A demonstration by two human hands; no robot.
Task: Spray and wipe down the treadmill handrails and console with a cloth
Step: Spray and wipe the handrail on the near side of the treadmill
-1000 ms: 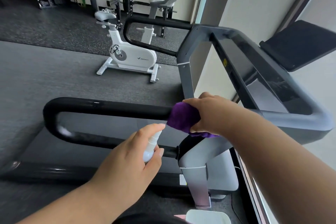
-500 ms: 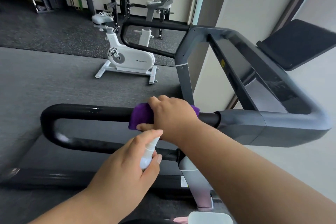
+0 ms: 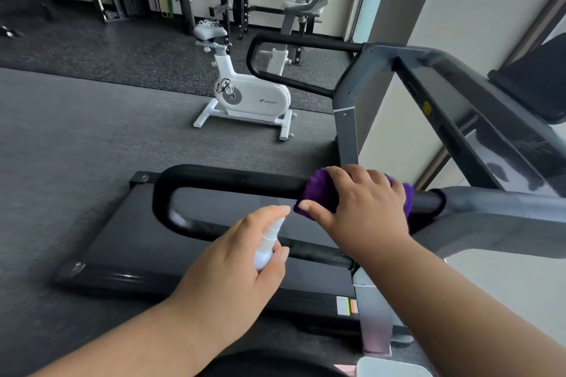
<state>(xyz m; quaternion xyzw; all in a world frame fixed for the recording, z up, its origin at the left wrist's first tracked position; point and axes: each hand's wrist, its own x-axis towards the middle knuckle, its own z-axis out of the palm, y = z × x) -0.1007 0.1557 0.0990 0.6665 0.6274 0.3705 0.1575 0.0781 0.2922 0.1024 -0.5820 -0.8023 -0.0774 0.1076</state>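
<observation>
Our right hand is curled over the purple cloth, fingers and thumb wrapped round it so the cloth hugs the near handrail. Half a second ago this hand sat further left along the black bar; now it is back toward the grey joint where the rail meets the frame, about where it was a second ago. So we judge this a back-and-forth rub over one stretch, not a steady run down the bar. Our left hand grips the small white spray bottle, forefinger on the top and nozzle aimed at the cloth, much as before; no mist shows.

The rest of the near rail's loop, out to its rounded end, looks not yet wiped. The far handrail and the console beyond look untouched, so most of the job remains. A white exercise bike stands on the floor past the treadmill.
</observation>
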